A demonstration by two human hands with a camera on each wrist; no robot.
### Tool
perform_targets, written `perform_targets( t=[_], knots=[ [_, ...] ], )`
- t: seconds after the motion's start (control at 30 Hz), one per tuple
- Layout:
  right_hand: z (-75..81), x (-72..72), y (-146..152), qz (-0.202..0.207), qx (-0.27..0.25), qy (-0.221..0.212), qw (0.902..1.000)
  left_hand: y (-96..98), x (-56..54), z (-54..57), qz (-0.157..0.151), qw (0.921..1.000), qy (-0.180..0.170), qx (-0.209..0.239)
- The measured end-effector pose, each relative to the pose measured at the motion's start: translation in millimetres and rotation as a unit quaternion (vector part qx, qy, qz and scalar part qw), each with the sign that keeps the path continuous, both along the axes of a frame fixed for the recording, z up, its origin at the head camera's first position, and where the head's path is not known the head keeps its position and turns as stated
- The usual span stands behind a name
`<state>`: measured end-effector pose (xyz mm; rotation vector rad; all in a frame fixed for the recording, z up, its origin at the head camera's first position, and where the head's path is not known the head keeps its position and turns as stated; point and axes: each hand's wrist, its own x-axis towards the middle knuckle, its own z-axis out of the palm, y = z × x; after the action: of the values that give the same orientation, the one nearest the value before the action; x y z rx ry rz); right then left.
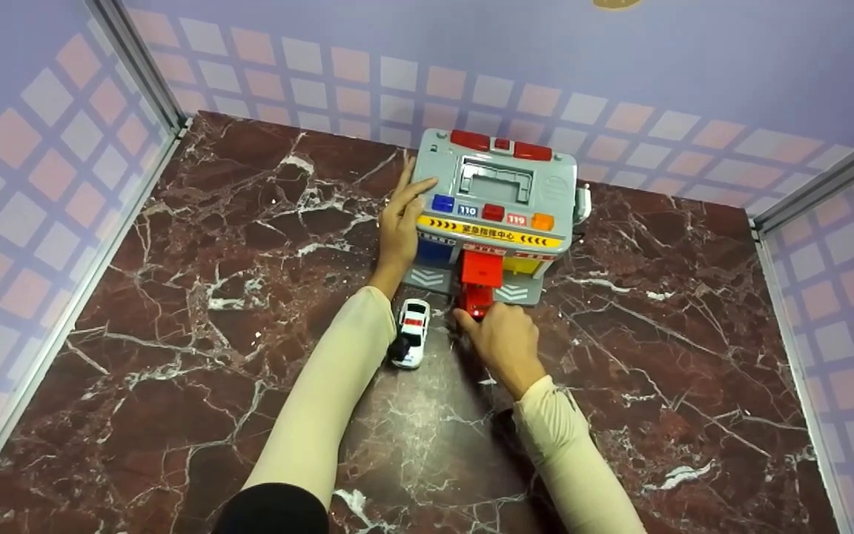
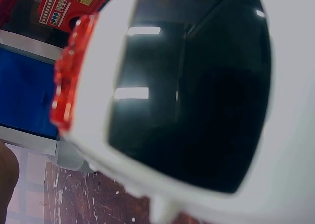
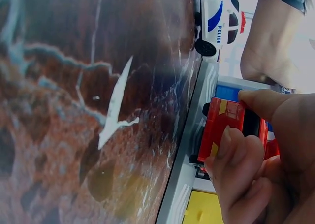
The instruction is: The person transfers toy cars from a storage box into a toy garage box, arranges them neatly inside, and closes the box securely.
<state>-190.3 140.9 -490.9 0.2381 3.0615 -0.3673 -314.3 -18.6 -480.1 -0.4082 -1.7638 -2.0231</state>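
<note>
Red truck (image 1: 478,297) pinched by right fingers (image 3: 235,155) at garage (image 1: 553,170) front edge; left fingers (image 1: 414,191) spread.

R hand (image 1: 507,340) curled — L hand (image 1: 399,226) spread (prob., partly hidden)

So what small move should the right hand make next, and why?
Probably ease the red truck straight further into the toy station. The right hand grips the truck, which is lined up between the blue door and the yellow door with its near end outside; the left hand rests on the station, which could steady it.
</note>
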Motion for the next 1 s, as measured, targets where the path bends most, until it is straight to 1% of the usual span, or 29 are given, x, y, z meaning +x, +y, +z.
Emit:
perform_targets(
  t=[0.2,0.4,0.57,0.73,1.0],
  knots=[
    [-1.4,-1.5,-2.8,0.005,-0.001,0.006,1.0000,0.3,-0.3,0.1,0.003,1.0000,0.000,-0.002],
    [-2.6,-0.8,-2.4,0.003,0.002,0.003,1.0000,0.1,-0.3,-1.0,0.000,1.0000,-0.004,0.003],
    [-2.4,-2.6,-1.7,0.004,0.002,0.013,0.9999,0.4,-0.4,-1.4,-0.004,1.0000,0.004,-0.001],
    [-2.9,-4.3,-1.7,0.005,0.000,0.005,1.0000,1.0,0.3,-1.2,0.001,1.0000,0.005,-0.003],
    [-3.5,-6.7,-3.4,0.008,0.002,0.013,0.9999,0.8,0.2,0.2,-0.005,1.0000,-0.002,0.002]
  ],
)
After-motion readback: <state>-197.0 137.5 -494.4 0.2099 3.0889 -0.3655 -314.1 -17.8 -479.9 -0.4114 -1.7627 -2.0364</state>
